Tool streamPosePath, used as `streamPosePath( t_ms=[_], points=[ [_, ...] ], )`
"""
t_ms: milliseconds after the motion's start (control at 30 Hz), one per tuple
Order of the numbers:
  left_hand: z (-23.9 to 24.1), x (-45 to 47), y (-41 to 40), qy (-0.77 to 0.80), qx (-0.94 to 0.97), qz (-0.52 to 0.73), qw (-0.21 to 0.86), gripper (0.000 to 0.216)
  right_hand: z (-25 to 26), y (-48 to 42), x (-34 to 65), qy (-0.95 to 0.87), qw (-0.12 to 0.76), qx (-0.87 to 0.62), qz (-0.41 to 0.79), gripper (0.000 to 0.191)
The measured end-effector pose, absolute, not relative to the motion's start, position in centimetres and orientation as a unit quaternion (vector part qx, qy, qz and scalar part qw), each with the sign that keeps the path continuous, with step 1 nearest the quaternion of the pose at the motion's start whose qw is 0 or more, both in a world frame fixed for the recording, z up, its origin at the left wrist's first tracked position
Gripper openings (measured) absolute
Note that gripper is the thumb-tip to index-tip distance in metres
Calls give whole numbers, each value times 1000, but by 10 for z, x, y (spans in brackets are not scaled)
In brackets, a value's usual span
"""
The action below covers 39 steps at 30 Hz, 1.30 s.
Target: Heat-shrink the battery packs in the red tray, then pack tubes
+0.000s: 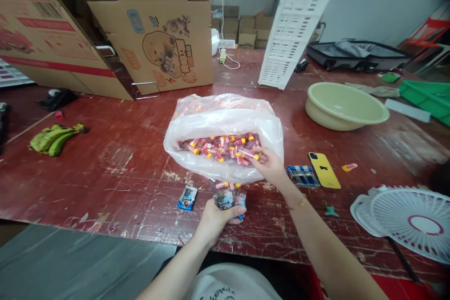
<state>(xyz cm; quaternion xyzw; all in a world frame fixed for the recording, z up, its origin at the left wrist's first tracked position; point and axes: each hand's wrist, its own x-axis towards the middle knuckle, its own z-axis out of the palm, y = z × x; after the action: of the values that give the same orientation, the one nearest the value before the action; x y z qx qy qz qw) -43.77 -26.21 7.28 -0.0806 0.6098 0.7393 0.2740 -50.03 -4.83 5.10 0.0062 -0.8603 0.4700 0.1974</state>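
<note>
A white plastic bag point(221, 119) lies on the table with its rim rolled back. Inside it is a heap of small clear tubes point(220, 143) with red-pink contents and yellow caps. At the bag's right side, my right hand point(270, 165) pinches one yellow-capped tube point(248, 153) at the top of the heap. Closer to me, my left hand point(218, 219) is closed around small black-and-blue printed packets point(225, 199); their exact number is unclear. Just beyond those, a couple of tubes point(222, 185) show below the bag. A similar packet point(187, 198) lies on the table to the left.
Right of the bag are a blue packet strip point(303, 176), a yellow phone point(325, 170), a loose tube point(349, 167), a pale basin point(346, 108) and white plastic baskets point(408, 220). Green bananas point(58, 139) lie left. Cardboard boxes point(158, 47) and a white crate point(298, 18) stand behind.
</note>
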Motion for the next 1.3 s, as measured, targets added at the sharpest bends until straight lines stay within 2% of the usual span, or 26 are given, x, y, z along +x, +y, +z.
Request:
streamPosePath(
  t_ms=[100,200,467,567,767,800,900,933,1067,1300],
  points=[
    [72,-438,-257,626,-53,728,275,44,72,-35,-454,-791,168,36,587,30],
    [70,-438,-250,645,-13,709,285,40,87,-28,-415,-702,187,59,684,30],
    [66,-434,-236,672,30,671,313,34,103,-31,-391,-818,210,138,517,12],
    [64,-432,-237,667,25,671,323,36,97,-32,-395,-810,163,127,548,7],
    [65,-426,-231,569,-11,707,420,46,59,-42,-389,-716,38,25,697,24],
    [66,-424,-228,554,-24,717,422,47,54,-48,-384,-708,21,29,706,33],
    [70,-421,-218,530,-54,738,414,49,44,-67,-368,-686,-8,24,727,75],
    [71,-420,-215,526,-56,741,413,49,43,-74,-364,-685,-2,7,729,81],
    [76,-418,-212,527,-39,740,417,46,40,-87,-359,-690,38,-45,721,68],
    [70,-416,-214,516,-23,750,412,38,38,-86,-355,-708,64,-43,702,69]
  ],
)
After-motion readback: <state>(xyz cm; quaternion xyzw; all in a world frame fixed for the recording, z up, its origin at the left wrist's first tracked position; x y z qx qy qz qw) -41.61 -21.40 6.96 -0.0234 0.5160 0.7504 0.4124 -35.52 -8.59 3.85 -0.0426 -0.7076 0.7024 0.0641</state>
